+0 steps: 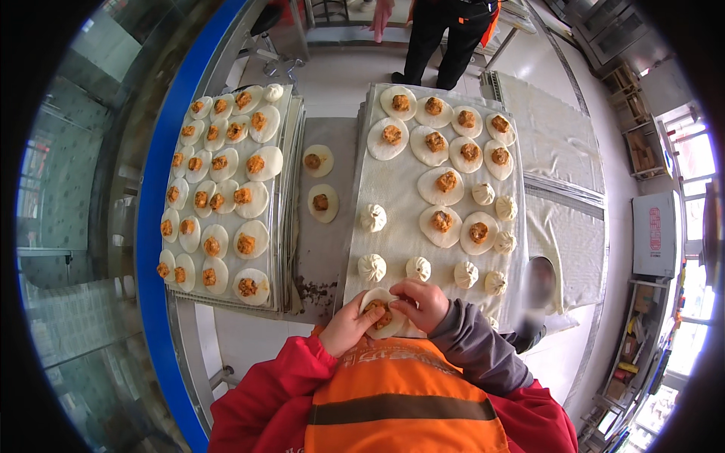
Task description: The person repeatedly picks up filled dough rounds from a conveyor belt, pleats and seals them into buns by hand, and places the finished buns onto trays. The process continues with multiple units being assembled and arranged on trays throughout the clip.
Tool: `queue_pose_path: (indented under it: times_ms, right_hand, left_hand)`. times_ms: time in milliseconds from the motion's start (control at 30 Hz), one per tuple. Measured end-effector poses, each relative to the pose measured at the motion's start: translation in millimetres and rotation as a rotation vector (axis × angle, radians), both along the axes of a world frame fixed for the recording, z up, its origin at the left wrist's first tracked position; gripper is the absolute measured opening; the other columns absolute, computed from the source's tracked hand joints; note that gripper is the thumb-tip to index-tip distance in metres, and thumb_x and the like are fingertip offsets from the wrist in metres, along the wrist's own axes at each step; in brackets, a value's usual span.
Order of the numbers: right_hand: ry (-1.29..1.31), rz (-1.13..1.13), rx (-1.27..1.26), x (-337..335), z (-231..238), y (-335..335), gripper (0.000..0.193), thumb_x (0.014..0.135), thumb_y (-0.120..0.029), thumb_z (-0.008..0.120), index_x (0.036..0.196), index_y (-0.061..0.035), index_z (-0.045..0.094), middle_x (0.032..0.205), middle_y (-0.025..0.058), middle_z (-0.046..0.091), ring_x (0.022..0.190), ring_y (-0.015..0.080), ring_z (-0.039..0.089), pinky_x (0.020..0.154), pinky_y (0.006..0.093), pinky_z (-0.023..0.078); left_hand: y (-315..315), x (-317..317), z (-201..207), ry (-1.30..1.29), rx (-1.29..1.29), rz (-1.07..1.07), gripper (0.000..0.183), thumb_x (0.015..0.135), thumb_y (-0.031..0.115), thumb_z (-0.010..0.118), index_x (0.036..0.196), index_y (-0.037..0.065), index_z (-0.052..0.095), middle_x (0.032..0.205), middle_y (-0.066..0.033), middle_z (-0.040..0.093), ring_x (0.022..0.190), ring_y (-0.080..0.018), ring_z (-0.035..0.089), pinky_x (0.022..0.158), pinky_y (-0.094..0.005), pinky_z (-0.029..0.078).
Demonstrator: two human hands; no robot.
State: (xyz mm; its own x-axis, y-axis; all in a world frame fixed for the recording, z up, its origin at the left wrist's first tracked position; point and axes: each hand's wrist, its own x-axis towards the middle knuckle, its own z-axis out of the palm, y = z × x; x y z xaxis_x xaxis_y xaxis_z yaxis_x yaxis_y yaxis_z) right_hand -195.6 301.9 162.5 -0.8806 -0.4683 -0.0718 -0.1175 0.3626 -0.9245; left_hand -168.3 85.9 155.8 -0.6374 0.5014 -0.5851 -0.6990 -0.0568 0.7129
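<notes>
Close to my apron, a round dough wrapper (396,322) with orange-brown filling is held between my hands. My left hand (349,325) cups its left side, the thumb pressed onto the filling. At the upper right edge of the dough, my right hand (423,304) pinches with fingers and thumb; the fold itself is partly hidden. Just beyond stand pleated, closed buns, among them one bun (371,267) and another bun (418,269) on the cloth-covered right tray (393,226). Farther up that tray lie several flat wrappers (446,181) topped with filling.
A stacked left tray (260,202) carries several filled wrappers. Two filled wrappers (323,202) lie on the grey surface (325,249) between the trays. Cloth-covered trays (555,128) are at the right. A person (445,38) in dark trousers stands beyond. A blue edge (162,189) runs along the left.
</notes>
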Motion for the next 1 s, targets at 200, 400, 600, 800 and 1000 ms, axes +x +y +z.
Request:
queue_pose_path:
  times_ms: [200,400,600,800,1000]
  right_hand:
    - [-0.053,-0.030,-0.070,1.6,8.9,-0.8,0.017,0.085,-0.008,0.067,0.101,-0.0022,0.064,0.086,0.0130,0.062,0.074,0.0280,0.063,0.066,0.0350,0.051]
    - [0.415,0.149,0.157,0.5,16.1,-6.7,0.018,0.084,-0.004,0.067,0.101,-0.0009,0.062,0.087,0.0102,0.061,0.073,0.0203,0.060,0.066,0.0304,0.049]
    - [-0.129,0.015,-0.109,3.3,12.6,-11.0,0.016,0.082,-0.002,0.067,0.098,-0.0033,0.063,0.085,0.0112,0.058,0.073,0.0259,0.060,0.065,0.0335,0.048]
    - [0.339,-0.016,0.081,0.2,9.5,-10.0,0.018,0.079,-0.002,0.067,0.096,-0.0031,0.063,0.084,0.0128,0.058,0.071,0.0316,0.061,0.064,0.0376,0.051]
    - [0.094,0.013,0.034,0.5,14.7,-12.1,0.022,0.075,-0.003,0.068,0.096,-0.0052,0.065,0.085,0.0115,0.059,0.076,0.0305,0.061,0.068,0.0395,0.051]
  left_hand:
    - [1.7,0.9,-4.0,0.069,-0.029,0.025,0.024,0.101,0.022,0.055,0.118,0.005,0.053,0.096,-0.0036,0.061,0.076,-0.0122,0.063,0.056,-0.0252,0.053]
    - [-3.3,-4.6,-5.9,-0.116,-0.082,-0.091,0.017,0.100,0.016,0.055,0.113,0.005,0.057,0.095,-0.0012,0.060,0.083,-0.0111,0.056,0.077,-0.0252,0.046]
    - [-6.1,-3.4,-1.5,0.434,-0.243,-0.168,0.029,0.101,0.012,0.052,0.129,0.005,0.053,0.115,-0.0064,0.061,0.102,-0.0136,0.058,0.087,-0.0271,0.048]
    - [-4.8,1.7,7.5,-0.087,0.128,0.106,0.035,0.103,0.012,0.049,0.137,0.005,0.047,0.119,-0.0060,0.059,0.106,-0.0136,0.058,0.090,-0.0276,0.047]
    - [-2.0,10.3,11.4,0.194,-0.096,0.036,0.026,0.105,0.015,0.043,0.129,0.007,0.051,0.107,-0.0043,0.059,0.089,-0.0112,0.059,0.070,-0.0239,0.050]
